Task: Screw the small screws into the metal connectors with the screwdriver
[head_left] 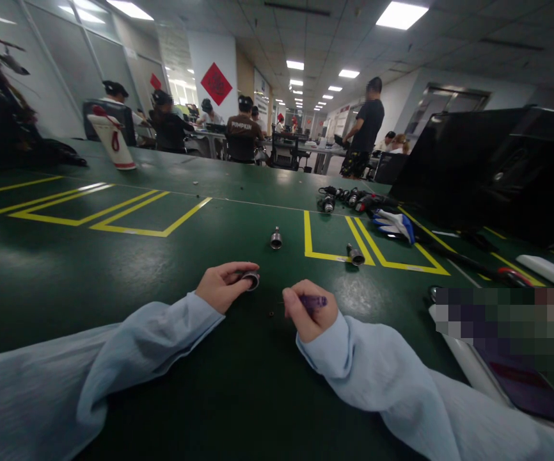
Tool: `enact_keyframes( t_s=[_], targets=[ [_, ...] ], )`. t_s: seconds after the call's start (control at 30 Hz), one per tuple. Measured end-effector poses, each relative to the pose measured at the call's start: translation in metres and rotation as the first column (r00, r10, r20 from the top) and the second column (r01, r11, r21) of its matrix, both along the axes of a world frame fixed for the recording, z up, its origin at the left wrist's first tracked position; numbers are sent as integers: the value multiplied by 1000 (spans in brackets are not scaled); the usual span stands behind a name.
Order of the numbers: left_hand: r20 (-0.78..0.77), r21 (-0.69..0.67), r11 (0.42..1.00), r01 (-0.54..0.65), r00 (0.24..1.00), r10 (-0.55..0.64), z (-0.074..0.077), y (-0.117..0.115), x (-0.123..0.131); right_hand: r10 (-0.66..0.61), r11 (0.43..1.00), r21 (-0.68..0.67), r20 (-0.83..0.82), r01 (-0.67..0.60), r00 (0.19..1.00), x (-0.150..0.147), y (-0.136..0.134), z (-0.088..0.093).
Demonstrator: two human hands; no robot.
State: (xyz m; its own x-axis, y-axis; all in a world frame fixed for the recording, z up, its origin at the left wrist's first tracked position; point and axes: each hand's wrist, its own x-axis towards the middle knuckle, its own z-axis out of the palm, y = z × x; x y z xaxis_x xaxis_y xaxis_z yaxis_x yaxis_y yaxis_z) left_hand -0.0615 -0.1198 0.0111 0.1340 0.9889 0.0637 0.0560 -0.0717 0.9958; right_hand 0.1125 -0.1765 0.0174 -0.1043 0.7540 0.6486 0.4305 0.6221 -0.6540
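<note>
My left hand (224,283) is closed around a round metal fitting (252,280), its open rim turned toward me. In my right hand (311,309) is a small screwdriver with a purple see-through handle (314,302); its thin shaft points left, apart from the fitting. A tiny dark ring-like part (271,314) lies on the green table between my hands. Beyond them a similar metal fitting (276,239) stands with its narrow stem up. Another metal fitting (356,256) lies tilted on the yellow tape to the right.
Several dark cabled metal parts (337,198) lie at the back right, near a blue and white glove (395,225). A black monitor (492,173) and a tablet-like device (521,378) are at the right. A white cup (114,141) stands far left. People sit and stand beyond the table.
</note>
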Motion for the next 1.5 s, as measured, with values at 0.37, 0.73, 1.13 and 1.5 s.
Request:
enact_keyframes(
  t_s=[0.37,0.73,1.13,1.5],
  targets=[
    [47,3,998,56,997,-56,-3,3,-4,-209,944,-325,-457,56,865,1,30,-18],
    [24,36,998,57,998,-58,1,0,-1,-146,945,-326,-426,-1,893,-4,23,-12],
    [31,11,998,66,997,-67,4,0,0,-158,952,-291,-206,93,966,-4,26,-20],
    [52,-20,997,74,996,-73,5,-3,-1,71,981,-127,-461,-145,885,0,13,-10]
  ],
)
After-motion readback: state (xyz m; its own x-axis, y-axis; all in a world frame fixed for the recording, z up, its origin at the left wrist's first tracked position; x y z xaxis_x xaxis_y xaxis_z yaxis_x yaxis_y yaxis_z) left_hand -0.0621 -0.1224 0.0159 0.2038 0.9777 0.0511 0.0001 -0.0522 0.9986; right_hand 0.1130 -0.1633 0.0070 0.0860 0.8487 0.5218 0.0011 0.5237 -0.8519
